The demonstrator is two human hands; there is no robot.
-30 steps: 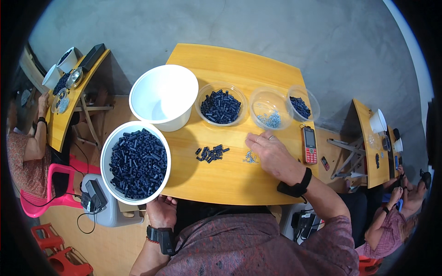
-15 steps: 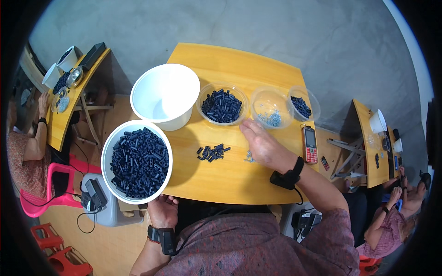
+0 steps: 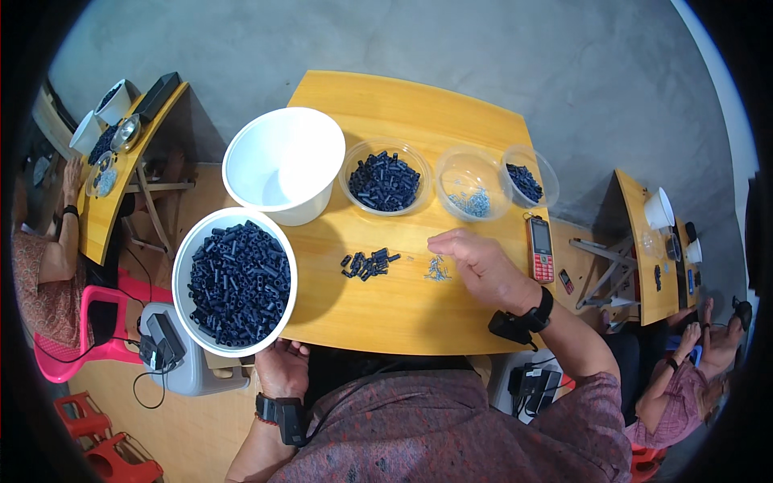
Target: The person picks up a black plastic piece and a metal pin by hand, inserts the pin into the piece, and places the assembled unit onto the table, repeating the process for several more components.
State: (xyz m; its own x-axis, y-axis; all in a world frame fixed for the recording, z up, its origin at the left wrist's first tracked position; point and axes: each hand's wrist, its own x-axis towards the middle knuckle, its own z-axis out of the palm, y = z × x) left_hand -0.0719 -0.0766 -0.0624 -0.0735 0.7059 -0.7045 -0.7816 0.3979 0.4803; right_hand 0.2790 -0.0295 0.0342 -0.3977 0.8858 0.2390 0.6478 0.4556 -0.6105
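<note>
My right hand (image 3: 483,262) hovers over the right half of the wooden table, fingers stretched out together, holding nothing visible. Its fingertips are just above a small pile of silvery screw-like pieces (image 3: 437,270). To the left of that pile lies a loose heap of short black tubes (image 3: 369,264). My left hand (image 3: 283,369) is low at the table's front edge, next to a white bucket (image 3: 179,298) full of black tubes (image 3: 241,282). The bucket hides most of its fingers; a few curled fingertips show, and whether they grip anything is unclear.
An empty-looking white bucket (image 3: 241,189) stands behind the full one. Clear bowls hold black tubes (image 3: 385,181), silvery pieces (image 3: 475,203) and more black parts (image 3: 524,183). A red phone (image 3: 541,249) lies at the right edge. People sit at side tables left and right.
My right hand has drawn back from the clear bowls toward me, its fingers straightened, showing more of the silvery pile. My left hand keeps its place by the bucket.
</note>
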